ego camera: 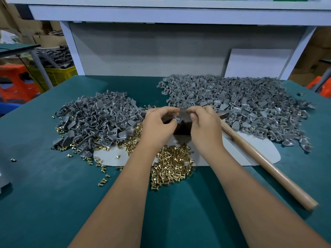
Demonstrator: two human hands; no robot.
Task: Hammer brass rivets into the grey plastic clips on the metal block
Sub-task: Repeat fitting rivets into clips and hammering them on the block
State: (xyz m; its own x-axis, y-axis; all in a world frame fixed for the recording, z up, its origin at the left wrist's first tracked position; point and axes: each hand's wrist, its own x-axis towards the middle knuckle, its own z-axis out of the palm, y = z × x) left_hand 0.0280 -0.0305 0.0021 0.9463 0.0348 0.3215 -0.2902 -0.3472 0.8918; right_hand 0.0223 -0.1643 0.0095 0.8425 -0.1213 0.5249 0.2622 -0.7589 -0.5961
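Two bare hands meet in the middle of the frame, over a dark metal block point(183, 128). The left hand point(158, 123) has its fingers curled, and its thumb and fingertips pinch a small grey clip point(178, 119) that sits at the top of the block. The right hand point(204, 124) is just beside it, with its fingers bent in toward the same spot; I cannot tell if it holds something tiny, because the fingertips hide it. The block stands on a pale grey mat point(250, 151) on the green table point(44, 185). A heap of brass rivets point(172, 165) lies between the two arms, just below the block, and more rivets are scattered to the left. A pile of grey clips point(96, 120) sits at the middle left of the frame. A much bigger pile of clips point(241, 104), some with a bit of brass showing, fills the upper right. A hammer with a wooden handle point(268, 167) lies on the right, its handle running down toward the lower right corner and its head hidden behind the right hand. A yellow crate point(57, 76) and something orange point(16, 83) stand at the far left.
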